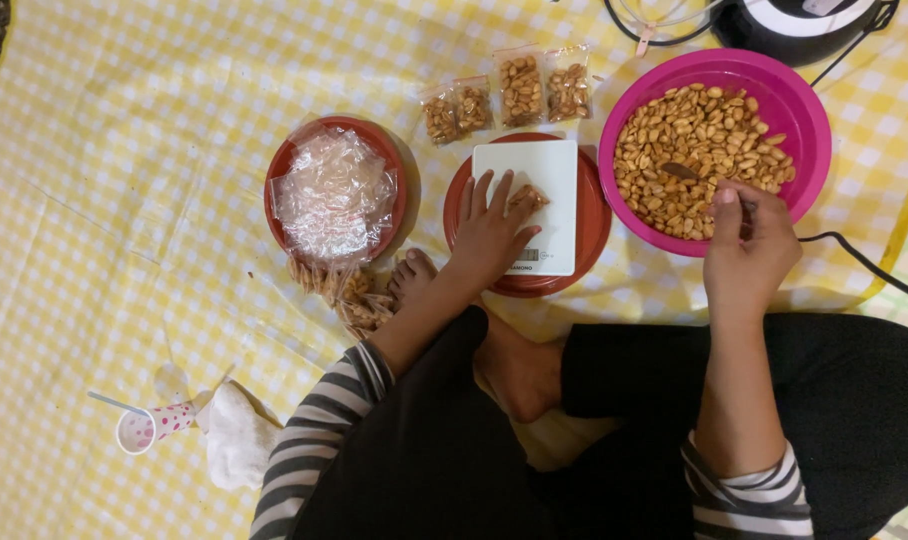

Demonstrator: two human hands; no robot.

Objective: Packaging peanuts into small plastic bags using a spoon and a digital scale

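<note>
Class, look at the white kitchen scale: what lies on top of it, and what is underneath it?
On the white scale rest the left hand and a small bag of peanuts. Under it sits a red plate; only its rim shows, its middle is covered.

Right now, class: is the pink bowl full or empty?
Partly full. Peanuts cover the pink bowl's bottom, its upper wall bare; the right hand dips a spoon in.
</note>
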